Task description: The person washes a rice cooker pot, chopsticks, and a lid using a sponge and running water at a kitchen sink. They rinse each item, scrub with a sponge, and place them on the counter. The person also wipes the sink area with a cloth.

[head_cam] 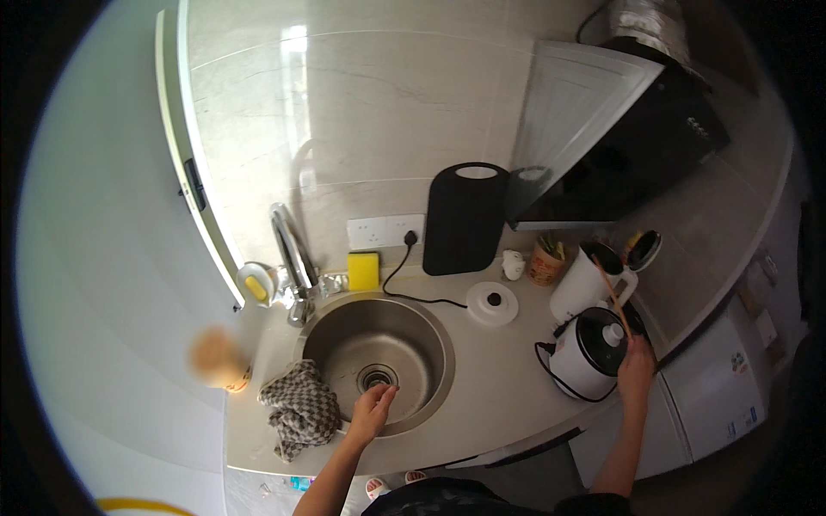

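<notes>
My right hand point(635, 371) grips a thin wooden stick point(613, 293), perhaps a chopstick. Its far end lies across the mouth of a white electric kettle point(574, 287), whose lid point(644, 250) stands raised; I cannot tell whether the tip is inside. Just left of that hand sits a small white electric cooker point(568, 364), covered by a dark glass lid point(600, 342) with a white knob. Over the front of a round steel sink point(413, 322) is my left hand point(372, 411), fingers drawn together, nothing visible in them. A checkered cloth point(300, 406) drapes the sink's left rim.
A corded kettle base point(492, 313) rests on the counter point(490, 374). Behind are a black cutting board point(464, 219), a yellow sponge point(363, 271), a faucet point(293, 258) and a patterned cup point(545, 266). A slanted black range hood point(632, 148) juts out at upper right.
</notes>
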A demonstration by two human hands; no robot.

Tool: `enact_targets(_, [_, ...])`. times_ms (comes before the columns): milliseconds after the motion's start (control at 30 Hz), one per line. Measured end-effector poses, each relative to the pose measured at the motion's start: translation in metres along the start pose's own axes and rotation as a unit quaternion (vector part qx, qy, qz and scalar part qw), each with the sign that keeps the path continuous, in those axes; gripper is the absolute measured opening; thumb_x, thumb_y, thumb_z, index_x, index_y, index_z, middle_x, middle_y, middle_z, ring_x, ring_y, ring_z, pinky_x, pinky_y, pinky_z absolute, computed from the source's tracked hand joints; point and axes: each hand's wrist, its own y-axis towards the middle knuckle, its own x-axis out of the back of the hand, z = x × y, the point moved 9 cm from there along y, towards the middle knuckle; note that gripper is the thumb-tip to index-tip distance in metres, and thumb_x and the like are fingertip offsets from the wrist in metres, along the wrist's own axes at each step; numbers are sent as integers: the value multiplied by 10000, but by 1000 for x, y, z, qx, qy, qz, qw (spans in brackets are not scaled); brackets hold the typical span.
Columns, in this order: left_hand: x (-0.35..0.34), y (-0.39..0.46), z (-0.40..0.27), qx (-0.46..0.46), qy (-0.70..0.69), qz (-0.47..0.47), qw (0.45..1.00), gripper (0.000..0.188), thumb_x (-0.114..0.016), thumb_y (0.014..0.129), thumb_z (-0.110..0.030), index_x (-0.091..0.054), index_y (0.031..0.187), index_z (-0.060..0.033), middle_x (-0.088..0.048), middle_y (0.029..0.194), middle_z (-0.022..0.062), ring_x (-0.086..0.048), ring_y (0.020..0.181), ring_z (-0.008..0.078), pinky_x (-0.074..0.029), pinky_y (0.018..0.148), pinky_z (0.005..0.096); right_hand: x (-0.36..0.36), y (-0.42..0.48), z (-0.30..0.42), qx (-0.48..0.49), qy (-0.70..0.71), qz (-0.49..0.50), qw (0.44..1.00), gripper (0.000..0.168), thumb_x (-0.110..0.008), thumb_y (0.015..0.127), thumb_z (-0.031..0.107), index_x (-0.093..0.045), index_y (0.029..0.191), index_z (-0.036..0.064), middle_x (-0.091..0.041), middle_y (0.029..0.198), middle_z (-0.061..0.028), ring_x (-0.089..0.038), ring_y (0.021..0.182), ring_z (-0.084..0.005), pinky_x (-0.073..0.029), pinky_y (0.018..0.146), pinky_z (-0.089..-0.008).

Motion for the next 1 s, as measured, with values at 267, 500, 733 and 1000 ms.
enact_targets(267, [-28,13,3,-5,-16,56,998,333,-512,922,-296,-652,1030,-14,-645,849,127,-591,815,178,-446,748,288,-21,-33,-25,59,-48,16,997,222,-406,959,125,-513,1110,4,-602,933,-201,-602,729,-344,-481,613,-432])
enact_targets(500, [-26,14,5,3,-28,48,998,337,-515,922,-304,-652,1031,-15,-649,849,111,-583,813,159,-443,746,287,-39,-30,-24,58,-99,71,991,191,-415,957,135,-472,1107,32,-602,911,-198,-606,718,-353,-481,594,-441])
enact_targets(733, [-19,13,14,8,-28,40,999,346,-505,925,-310,-649,1032,-14,-649,861,111,-585,825,166,-442,758,283,-45,-31,-23,29,-97,91,991,163,-414,960,140,-469,1071,34,-594,932,-202,-603,724,-348,-478,594,-432])
enact_targets(1000, [-19,9,5,14,-38,46,998,339,-502,929,-291,-640,1033,0,-648,863,106,-586,838,158,-442,766,280,-105,-47,28,-113,351,55,928,206,-428,976,220,-507,1052,47,-535,836,-94,-514,645,-201,-414,537,-311])
